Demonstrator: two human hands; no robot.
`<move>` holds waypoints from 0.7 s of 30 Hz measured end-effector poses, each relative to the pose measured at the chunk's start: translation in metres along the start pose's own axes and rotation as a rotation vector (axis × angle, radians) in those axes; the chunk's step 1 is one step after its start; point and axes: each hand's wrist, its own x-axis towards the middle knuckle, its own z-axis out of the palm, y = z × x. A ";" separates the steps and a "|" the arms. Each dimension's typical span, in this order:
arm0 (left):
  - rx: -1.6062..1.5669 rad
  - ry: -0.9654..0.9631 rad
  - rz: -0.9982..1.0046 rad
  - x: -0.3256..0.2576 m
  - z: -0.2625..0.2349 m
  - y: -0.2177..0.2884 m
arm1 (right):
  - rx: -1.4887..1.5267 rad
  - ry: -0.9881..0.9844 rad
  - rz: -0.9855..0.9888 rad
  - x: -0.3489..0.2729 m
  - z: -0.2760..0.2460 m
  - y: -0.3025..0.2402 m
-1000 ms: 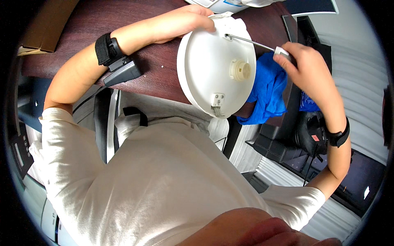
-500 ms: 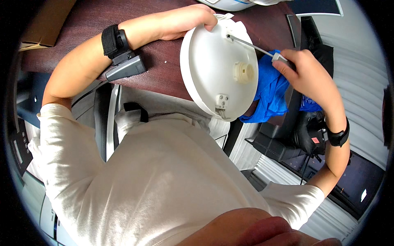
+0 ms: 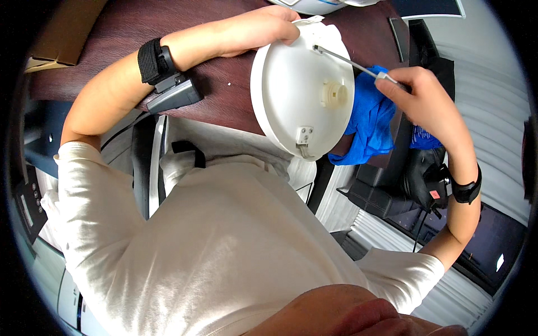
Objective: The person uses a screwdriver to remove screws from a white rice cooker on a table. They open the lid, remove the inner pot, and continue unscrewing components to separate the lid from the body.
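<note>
My left hand [image 3: 274, 28] is closed on the upper left rim of a round white plastic lamp base [image 3: 286, 89], which is tilted up on its edge. A cream socket [image 3: 334, 95] sticks out of the base, and a small white terminal block [image 3: 304, 134] sits near its lower edge. In my right hand [image 3: 420, 92] is a screwdriver [image 3: 353, 64] with a grey handle and a thin metal shaft. Its tip reaches a small dark spot near the top of the base; whether it sits in a screw cannot be made out.
The base is over a dark red leather-like tabletop [image 3: 218, 101]. A blue cloth [image 3: 372, 126] lies right of it. A cardboard box [image 3: 61, 39] stands at the far left, a white object [image 3: 316, 5] at the far edge. A black bag [image 3: 423, 179] is below the table on the right.
The lamp base has shifted slightly right and turned a little, with my left hand on it. My right hand has rotated around the screwdriver handle; the tip stays at the same spot.
</note>
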 end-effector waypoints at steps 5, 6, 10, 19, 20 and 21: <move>-0.080 -0.006 -0.011 -0.002 0.005 0.004 | -0.005 0.021 -0.094 -0.007 0.011 0.011; -0.069 -0.015 -0.013 -0.001 0.003 0.004 | -0.009 0.022 -0.089 -0.005 0.013 0.010; -0.039 -0.046 -0.010 0.001 0.000 0.005 | -0.083 0.022 -0.078 -0.006 0.013 0.006; -0.001 -0.076 -0.009 -0.001 0.000 0.007 | -0.516 0.241 -0.377 0.006 0.010 0.036; 0.011 -0.079 -0.011 -0.001 -0.002 0.006 | -0.523 0.254 -0.390 0.006 0.010 0.036; 0.009 -0.089 -0.011 0.000 -0.003 0.005 | -0.530 0.267 -0.401 0.006 0.010 0.036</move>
